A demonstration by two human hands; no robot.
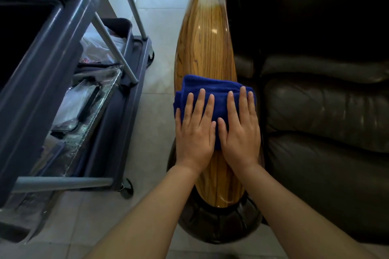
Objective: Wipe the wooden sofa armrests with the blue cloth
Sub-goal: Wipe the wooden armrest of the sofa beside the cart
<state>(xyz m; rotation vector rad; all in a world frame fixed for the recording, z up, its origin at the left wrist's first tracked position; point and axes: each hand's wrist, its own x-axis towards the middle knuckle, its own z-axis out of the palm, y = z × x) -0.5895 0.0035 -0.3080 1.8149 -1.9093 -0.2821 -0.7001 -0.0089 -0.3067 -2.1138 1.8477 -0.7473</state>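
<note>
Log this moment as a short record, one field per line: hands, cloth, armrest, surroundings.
left hand: flat on the cloth, fingers spread
right hand: flat on the cloth beside the left
blue cloth: folded, lying across the armrest
wooden armrest: glossy, pale patch at its far end
sofa: dark leather, right of the armrest
cart: grey, on wheels, left of it

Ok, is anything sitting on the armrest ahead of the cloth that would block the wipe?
Nothing visible. Both hands, left and right, lie flat on the blue cloth, and the wooden armrest ahead is bare up to its far end. The cart stands apart, beside it.
</note>
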